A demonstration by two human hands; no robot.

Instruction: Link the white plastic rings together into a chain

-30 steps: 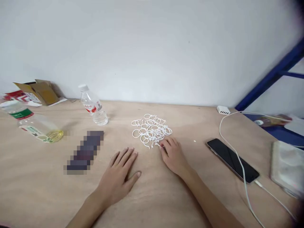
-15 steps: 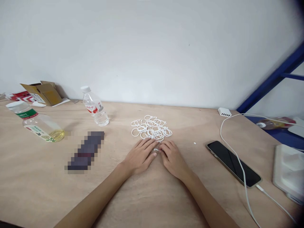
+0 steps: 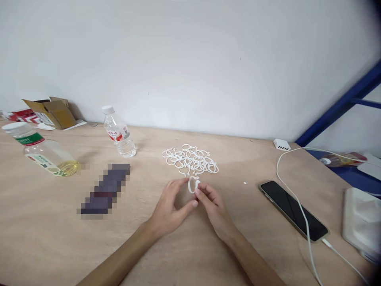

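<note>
A white plastic ring with a small clip or eyelet (image 3: pixel 191 186), like a curtain ring, is raised just in front of a loose pile of similar white rings (image 3: pixel 193 159). My right hand (image 3: pixel 214 206) pinches this ring at its right side between thumb and fingers. My left hand (image 3: pixel 172 206) is open, thumb and fingers spread apart, with its fingertips close to the ring's left edge; whether they touch it I cannot tell. Some of the rings in the pile overlap one another.
Left of the pile stand a water bottle (image 3: pixel 119 135) and a bottle with yellow liquid (image 3: pixel 44 153); a pixelated dark object (image 3: pixel 105 188) lies nearby. A cardboard box (image 3: pixel 53 113) sits at the back left. On the right are a phone (image 3: pixel 293 210), its white cable (image 3: pixel 303 212) and a charger (image 3: pixel 281 145).
My hands have come up off the table from the pile's near edge. One ring is now lifted in my right hand, my left hand has opened, and the pile is more spread out.
</note>
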